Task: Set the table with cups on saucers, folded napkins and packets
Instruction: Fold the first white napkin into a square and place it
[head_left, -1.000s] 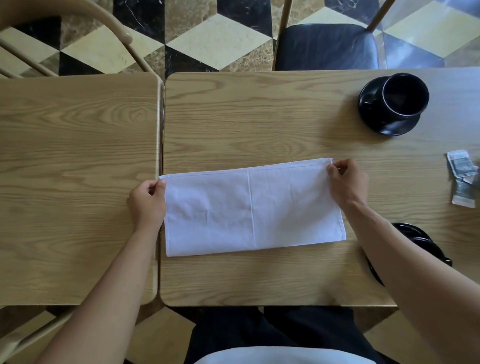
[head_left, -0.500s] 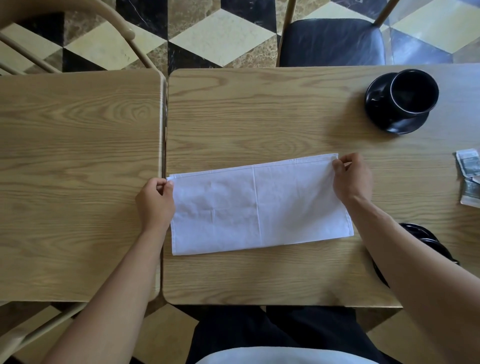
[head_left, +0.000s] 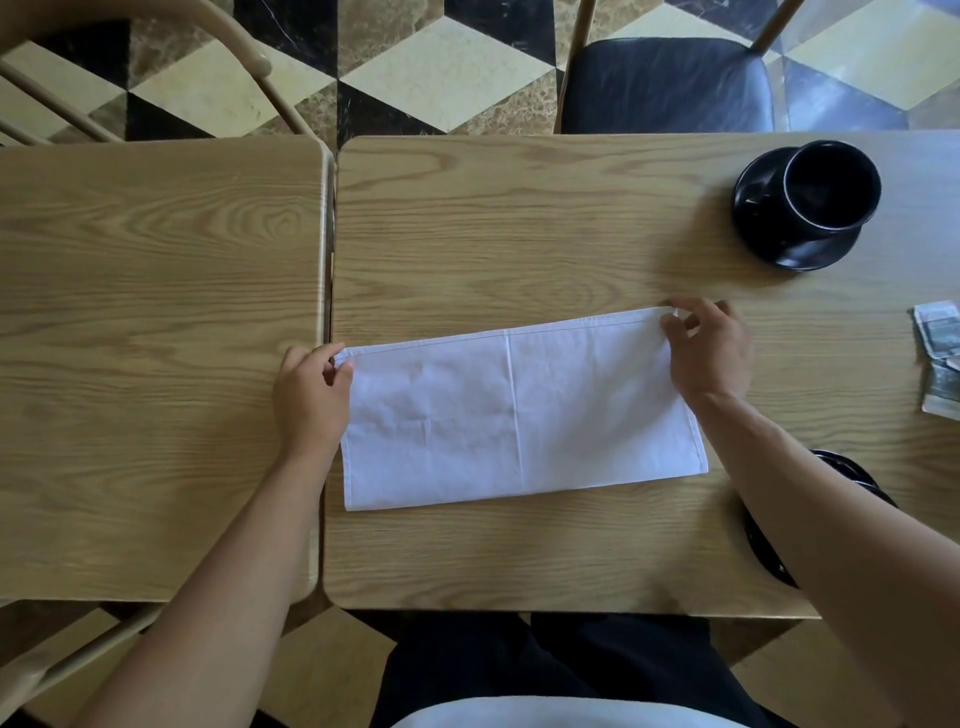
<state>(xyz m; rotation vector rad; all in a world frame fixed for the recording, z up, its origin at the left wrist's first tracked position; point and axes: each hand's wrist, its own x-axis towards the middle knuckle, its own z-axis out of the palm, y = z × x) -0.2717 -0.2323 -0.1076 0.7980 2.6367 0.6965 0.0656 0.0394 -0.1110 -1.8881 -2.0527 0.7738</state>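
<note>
- Two hands hold one white napkin (head_left: 519, 415), which lies flat as a long folded rectangle on the right-hand table (head_left: 519, 234), near its front edge.
- My left hand (head_left: 311, 400) pinches the napkin's far left corner between thumb and fingers.
- My right hand (head_left: 711, 353) pinches the far right corner the same way.
- A black cup (head_left: 826, 192) stands on its saucer (head_left: 795, 249) at the far right.
- Packets (head_left: 940, 358) lie at the right edge.
- A second black saucer (head_left: 852, 478) shows partly behind my right forearm.
</note>
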